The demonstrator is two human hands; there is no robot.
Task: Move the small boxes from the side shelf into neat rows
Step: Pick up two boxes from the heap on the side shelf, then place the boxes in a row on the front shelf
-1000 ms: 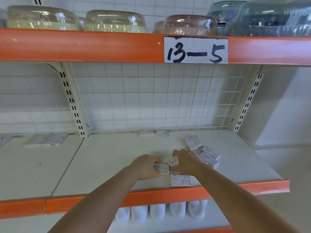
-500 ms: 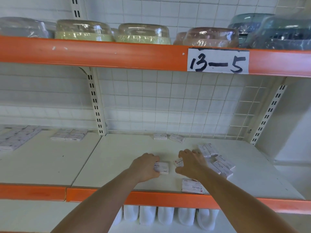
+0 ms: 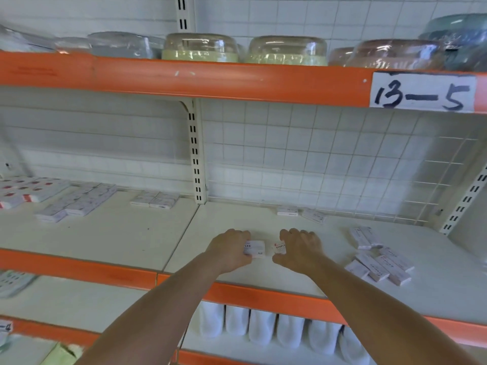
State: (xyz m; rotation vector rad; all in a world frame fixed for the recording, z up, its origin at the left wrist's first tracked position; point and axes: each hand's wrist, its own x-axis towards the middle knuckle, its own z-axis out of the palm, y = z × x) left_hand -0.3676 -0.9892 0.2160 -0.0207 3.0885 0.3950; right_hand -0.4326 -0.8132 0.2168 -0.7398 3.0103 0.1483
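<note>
White staple box (image 3: 255, 248) gripped in my left hand (image 3: 229, 250); second staple box (image 3: 279, 248) gripped in my right hand (image 3: 300, 248), above shelf (image 3: 224, 222)

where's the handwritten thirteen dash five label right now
In the head view the 13-5 label is at the upper right, stuck on the orange front edge of the upper shelf, just below the wrapped pinkish bowls.

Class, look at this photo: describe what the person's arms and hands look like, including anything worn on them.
Both forearms are bare, with no sleeves in view. The left hand and right hand wear no gloves; no watch, bracelet or ring is visible. No markings show on either arm.
</note>
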